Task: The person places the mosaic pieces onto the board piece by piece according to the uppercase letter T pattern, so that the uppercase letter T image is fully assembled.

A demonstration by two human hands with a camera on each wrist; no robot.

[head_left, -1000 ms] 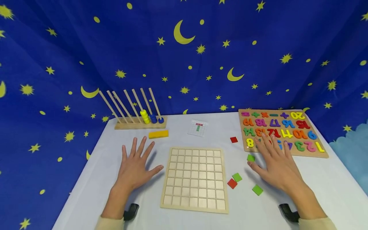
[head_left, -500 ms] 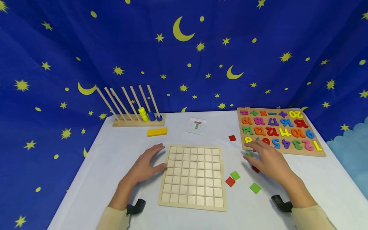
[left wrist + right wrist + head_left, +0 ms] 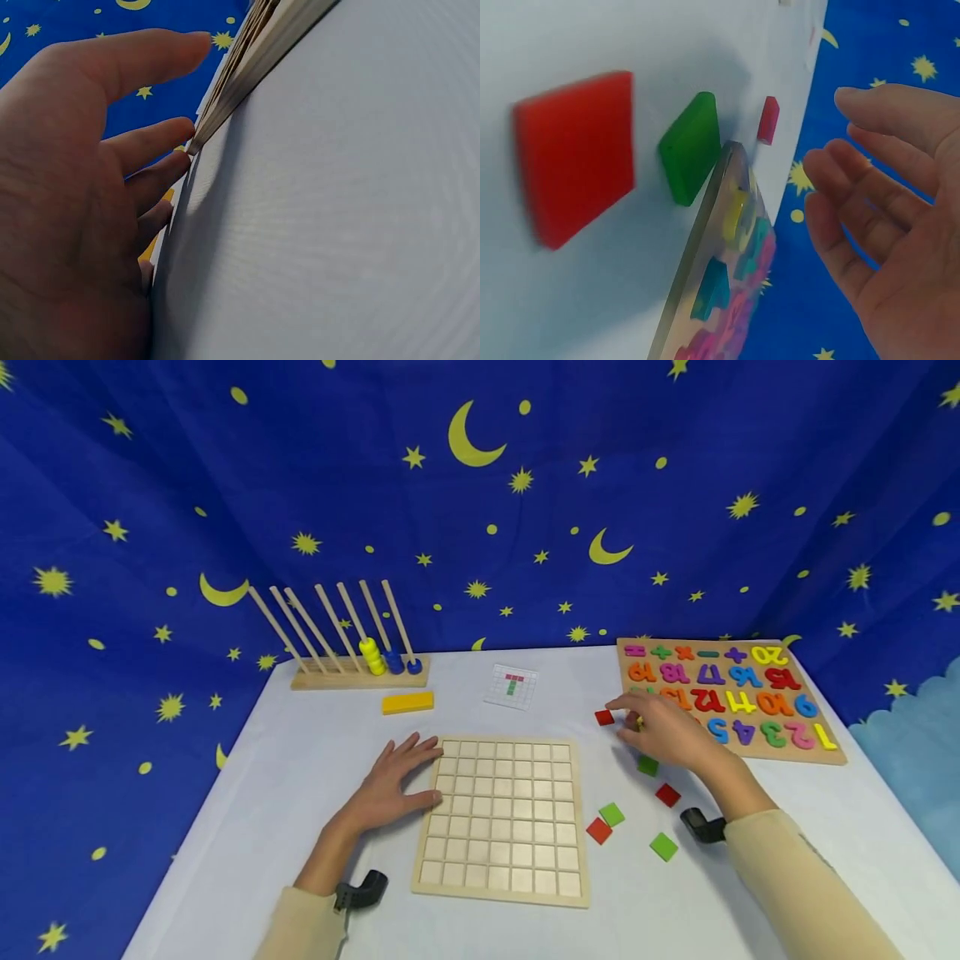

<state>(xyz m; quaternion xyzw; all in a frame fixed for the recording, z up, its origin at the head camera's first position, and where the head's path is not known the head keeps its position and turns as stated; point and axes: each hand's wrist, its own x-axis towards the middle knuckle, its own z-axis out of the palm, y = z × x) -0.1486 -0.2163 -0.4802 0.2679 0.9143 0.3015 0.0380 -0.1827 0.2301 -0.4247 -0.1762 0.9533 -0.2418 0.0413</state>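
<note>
The left hand has its fingertips at the left edge of a wooden grid board; in the left wrist view the hand shows relaxed, spread fingers beside the board's edge. Just right of a red tile the right hand hovers, thumb and fingers apart and holding nothing. Nearer the front lie a green tile, a red one, and a touching green and red pair, plus a green tile. The right wrist view shows the hand in the air, off the tiles.
A number puzzle board lies at the back right, partly under the right hand. At the back left stands a peg rack with beads, a yellow block before it. A small pattern card lies behind the grid board.
My right hand has moved back and left toward the rear red tile, uncovering the green and red tiles it partly hid. The left hand's spread fingers have drawn in and come to the grid board's edge.
</note>
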